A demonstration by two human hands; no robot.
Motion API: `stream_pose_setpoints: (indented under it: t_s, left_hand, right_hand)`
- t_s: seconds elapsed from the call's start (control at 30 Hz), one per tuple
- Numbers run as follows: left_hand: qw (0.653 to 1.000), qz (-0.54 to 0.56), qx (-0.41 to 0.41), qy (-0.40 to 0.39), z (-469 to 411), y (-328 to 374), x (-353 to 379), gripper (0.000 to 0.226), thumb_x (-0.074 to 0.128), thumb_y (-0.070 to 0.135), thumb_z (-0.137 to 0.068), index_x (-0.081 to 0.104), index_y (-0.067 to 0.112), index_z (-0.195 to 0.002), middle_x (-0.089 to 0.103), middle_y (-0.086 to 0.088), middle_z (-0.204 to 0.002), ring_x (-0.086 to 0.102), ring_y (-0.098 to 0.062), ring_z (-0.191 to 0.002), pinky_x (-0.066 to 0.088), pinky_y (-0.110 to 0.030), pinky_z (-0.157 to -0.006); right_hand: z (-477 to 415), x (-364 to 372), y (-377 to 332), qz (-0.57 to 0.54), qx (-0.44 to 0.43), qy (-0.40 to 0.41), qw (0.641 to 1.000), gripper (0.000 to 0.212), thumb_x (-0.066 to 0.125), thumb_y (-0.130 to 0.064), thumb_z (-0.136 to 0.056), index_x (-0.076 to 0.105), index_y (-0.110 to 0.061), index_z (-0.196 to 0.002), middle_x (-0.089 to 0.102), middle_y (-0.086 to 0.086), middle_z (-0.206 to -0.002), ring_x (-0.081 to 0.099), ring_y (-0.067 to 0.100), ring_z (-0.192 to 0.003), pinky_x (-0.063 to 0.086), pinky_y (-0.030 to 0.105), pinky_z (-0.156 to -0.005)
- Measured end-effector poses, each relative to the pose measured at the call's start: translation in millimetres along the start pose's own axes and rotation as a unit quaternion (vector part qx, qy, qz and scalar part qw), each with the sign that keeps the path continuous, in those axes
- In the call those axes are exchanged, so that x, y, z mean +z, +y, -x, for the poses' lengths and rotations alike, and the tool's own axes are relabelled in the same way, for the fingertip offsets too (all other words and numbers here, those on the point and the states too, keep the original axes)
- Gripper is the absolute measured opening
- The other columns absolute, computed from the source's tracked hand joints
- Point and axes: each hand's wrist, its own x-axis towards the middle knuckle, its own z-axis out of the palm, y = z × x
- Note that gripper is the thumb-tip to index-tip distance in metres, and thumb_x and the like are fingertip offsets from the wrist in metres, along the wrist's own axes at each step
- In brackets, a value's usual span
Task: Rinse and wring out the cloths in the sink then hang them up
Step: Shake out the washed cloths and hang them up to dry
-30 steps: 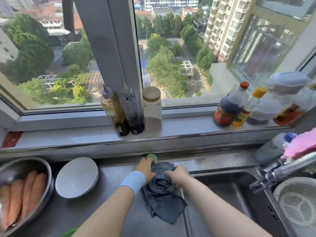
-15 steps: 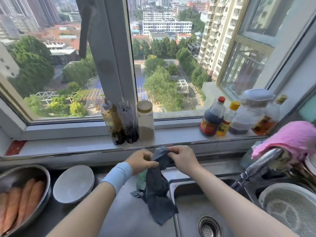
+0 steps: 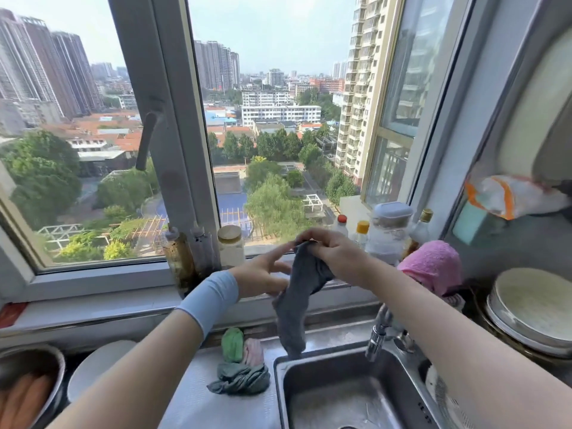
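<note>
A dark grey cloth (image 3: 295, 301) hangs down over the back rim of the steel sink (image 3: 337, 394). My right hand (image 3: 334, 255) grips its top end at windowsill height. My left hand (image 3: 263, 275), with a pale blue wristband, is just left of the cloth with fingers spread, fingertips reaching toward the top edge. A grey-green cloth (image 3: 240, 380) lies bunched on the counter left of the sink, with a green cloth (image 3: 232, 343) and a pink one (image 3: 254, 351) behind it. A pink towel (image 3: 433, 264) is draped over something above the tap (image 3: 379, 332).
Bottles and jars (image 3: 198, 258) stand on the windowsill, with more bottles (image 3: 390, 230) at its right end. A white plate (image 3: 93, 366) and a metal bowl with carrots (image 3: 24, 391) sit at left. Stacked pots with lids (image 3: 532, 314) stand at right.
Both hands lifted the grey cloth from the counter up to sill height and over the sink. The left hand has loosened its grip and spread its fingers. The view tilted upward.
</note>
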Motion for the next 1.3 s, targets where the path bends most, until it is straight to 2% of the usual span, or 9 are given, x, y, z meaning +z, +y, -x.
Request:
stream_pose_setpoints:
  t_s: [0.1,0.2,0.4,0.57,0.67,0.77,0.9,1.17,1.3]
  left_hand:
    - [0.998,-0.049,0.030,0.011,-3,29,15,0.043,0.065,-0.004,-0.089,0.061,0.016,-0.127,0.061,-0.010,-0.077,0.059,-0.019,-0.076,0.054,-0.031,-0.079]
    - [0.972,-0.204,0.037,0.109,-7,46,17,0.016,0.072,0.017,-0.086,0.074,0.010,-0.101,0.065,-0.012,-0.090,0.061,-0.019,-0.080,0.056,-0.034,-0.079]
    - [0.889,-0.408,-0.001,0.208,-2,70,19,0.031,0.062,0.057,-0.087,0.062,0.029,-0.074,0.060,0.017,-0.072,0.055,0.011,-0.062,0.036,-0.009,-0.052]
    - [0.892,-0.420,-0.037,0.166,-7,84,26,0.034,0.059,0.061,-0.087,0.054,0.029,-0.078,0.060,0.011,-0.075,0.053,-0.001,-0.063,0.033,-0.018,-0.051]
    - [0.928,-0.364,-0.045,0.069,-1,94,22,0.040,0.080,0.035,-0.075,0.050,0.030,-0.101,0.062,0.005,-0.096,0.061,-0.010,-0.083,0.050,-0.023,-0.065]
    - [0.911,-0.392,-0.034,0.124,0,92,12,0.044,0.077,0.018,-0.075,0.054,0.019,-0.113,0.064,-0.003,-0.101,0.062,-0.022,-0.092,0.054,-0.033,-0.076]
    - [0.964,-0.176,-0.062,0.187,-1,79,0,0.012,0.071,0.020,-0.087,0.071,0.011,-0.094,0.069,-0.006,-0.085,0.064,-0.019,-0.076,0.057,-0.032,-0.073]
    - [0.955,0.199,-0.106,0.193,1,65,14,0.026,0.054,0.035,-0.098,0.061,0.017,-0.116,0.066,-0.008,-0.108,0.072,-0.025,-0.072,0.058,-0.037,-0.062]
    - [0.932,0.334,-0.060,0.129,11,60,6,0.049,0.082,0.029,-0.075,0.056,0.009,-0.112,0.065,-0.011,-0.091,0.066,-0.028,-0.072,0.058,-0.045,-0.067]
  right_hand:
    - [9,-25,-12,0.052,-0.017,0.010,0.998,0.039,0.047,-0.013,-0.102,0.068,-0.043,-0.088,0.069,-0.015,-0.094,0.062,0.010,-0.098,0.049,0.031,-0.091]
    - [23,-53,-17,0.127,-0.031,0.053,0.990,0.029,0.052,-0.019,-0.101,0.066,-0.042,-0.092,0.066,-0.023,-0.094,0.060,-0.002,-0.095,0.045,0.016,-0.083]
    - [53,-96,-4,0.251,0.063,0.152,0.954,0.052,0.066,-0.053,-0.089,0.048,-0.020,-0.052,0.045,-0.010,-0.048,0.045,0.008,-0.047,0.030,0.026,-0.051]
    - [73,-104,0,0.126,0.186,0.102,0.969,0.074,0.039,-0.077,-0.087,0.064,-0.013,-0.113,0.065,0.005,-0.112,0.061,0.022,-0.104,0.047,0.042,-0.095]
    - [86,-110,4,-0.018,0.193,0.040,0.980,0.066,0.087,-0.045,-0.070,0.053,-0.024,-0.123,0.066,0.004,-0.119,0.071,0.018,-0.099,0.060,0.036,-0.081]
    - [92,-125,18,-0.138,0.208,0.029,0.968,0.062,0.082,-0.001,-0.072,0.058,-0.016,-0.127,0.070,0.016,-0.116,0.071,0.032,-0.102,0.059,0.049,-0.085]
    - [93,-128,22,-0.176,0.208,0.094,0.958,0.021,0.069,-0.007,-0.091,0.072,-0.006,-0.112,0.074,0.018,-0.106,0.072,0.031,-0.097,0.058,0.045,-0.086]
    - [83,-112,12,-0.026,0.187,0.198,0.962,0.012,0.056,-0.035,-0.100,0.062,-0.025,-0.105,0.067,0.003,-0.110,0.064,0.016,-0.096,0.051,0.029,-0.068]
    - [79,-118,11,-0.269,0.212,0.132,0.930,0.039,0.063,-0.007,-0.094,0.052,-0.011,-0.131,0.062,0.016,-0.123,0.064,0.030,-0.111,0.056,0.046,-0.091]
